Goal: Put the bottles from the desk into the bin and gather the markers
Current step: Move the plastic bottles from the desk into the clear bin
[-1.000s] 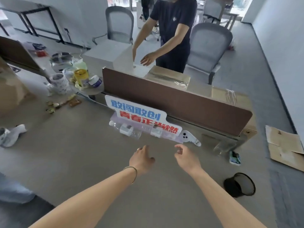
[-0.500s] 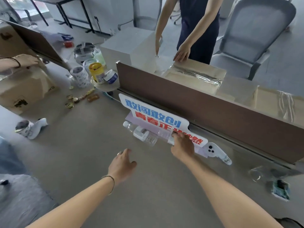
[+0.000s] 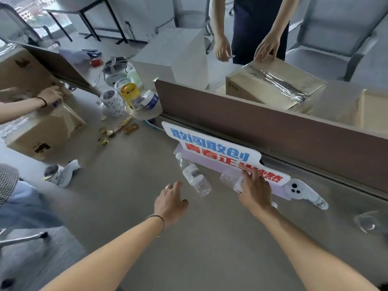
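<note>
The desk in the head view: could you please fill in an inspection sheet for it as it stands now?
Surface: grey desk, brown divider at its back.
Job's things: clear bottle lying free; second bottle under the right hand; no markers or bin seen.
Clutter: sign, white controller, second controller, jars, sweets, cardboard box, glass.
Grippers: left hand open, near the free bottle; right hand on the second bottle, grip unclear.
Cables: nothing seen.
Surroundings: two other people at boxes, chairs.
</note>
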Demonstrator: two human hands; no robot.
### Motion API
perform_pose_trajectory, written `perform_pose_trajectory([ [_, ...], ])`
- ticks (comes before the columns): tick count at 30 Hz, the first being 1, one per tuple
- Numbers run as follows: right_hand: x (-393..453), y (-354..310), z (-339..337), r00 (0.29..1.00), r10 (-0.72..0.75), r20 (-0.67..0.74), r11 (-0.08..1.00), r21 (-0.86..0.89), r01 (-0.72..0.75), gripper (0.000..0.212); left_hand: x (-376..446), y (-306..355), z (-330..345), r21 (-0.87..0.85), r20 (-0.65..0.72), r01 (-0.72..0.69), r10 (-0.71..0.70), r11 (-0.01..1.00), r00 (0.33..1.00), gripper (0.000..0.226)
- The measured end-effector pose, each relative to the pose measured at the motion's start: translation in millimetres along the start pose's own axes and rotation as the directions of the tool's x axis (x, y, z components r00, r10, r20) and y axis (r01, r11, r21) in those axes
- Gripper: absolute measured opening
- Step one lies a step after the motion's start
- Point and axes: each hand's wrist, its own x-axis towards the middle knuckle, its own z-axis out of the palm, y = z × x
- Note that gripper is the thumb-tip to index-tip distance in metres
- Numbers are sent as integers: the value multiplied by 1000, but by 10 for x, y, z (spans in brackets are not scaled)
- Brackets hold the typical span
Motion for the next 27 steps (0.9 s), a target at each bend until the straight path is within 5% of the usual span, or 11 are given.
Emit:
perform_pose_trajectory([
  [7,-197,-61,-267,996,67,-55,996,65,-63,68,526,75,-94,265,13,-277,284,924,959,77],
  [12,-419,-237,-404,986,151,-74,981,130,-141,67,910,106,-84,494,96,-508,537,705,838,93],
  [17,-576,-421,-539,963,258,-82,954,180,-241,77,1172,134,40,658,238,-585,606,474,759,95],
  [27,-763,-548,-685,922,364,-135,928,134,-347,73,1274,88,161,575,199,-656,694,489,692,74],
])
